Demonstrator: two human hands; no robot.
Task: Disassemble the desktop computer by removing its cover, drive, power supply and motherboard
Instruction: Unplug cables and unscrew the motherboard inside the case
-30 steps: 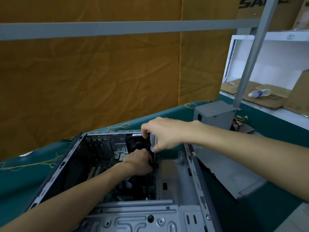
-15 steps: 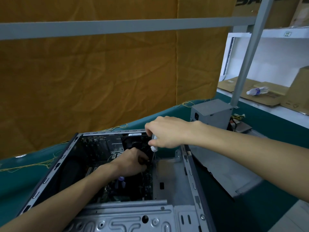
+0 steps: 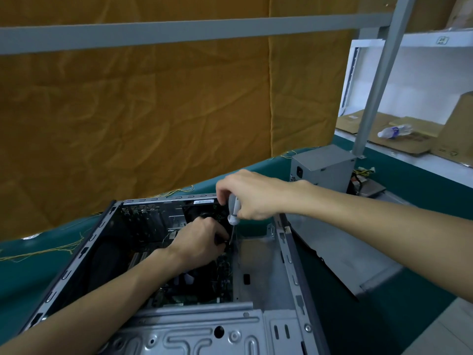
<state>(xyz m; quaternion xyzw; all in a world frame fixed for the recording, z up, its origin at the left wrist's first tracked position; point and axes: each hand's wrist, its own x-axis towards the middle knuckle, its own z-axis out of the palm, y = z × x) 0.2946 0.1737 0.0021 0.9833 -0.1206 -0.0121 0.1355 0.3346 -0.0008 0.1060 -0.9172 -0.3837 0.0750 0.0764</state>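
Now the right hand (image 3: 252, 198) grips the screwdriver (image 3: 234, 210) upright while the left hand (image 3: 202, 242) pinches something near its tip, so steady downward pressure should prevent slipping on the motherboard (image 3: 194, 288).

wrinkled ochre cloth backdrop (image 3: 153, 119) behind a grey metal rail (image 3: 179, 30), white shelf (image 3: 422, 37) at right

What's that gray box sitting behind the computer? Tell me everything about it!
The gray box looks like the power supply, already out of the open computer case. It is a plain metal block standing on the green table, right of the case's far end. Its near face shows a socket and vent holes. Yellow and black wires trail out at its right. Neither hand touches it.
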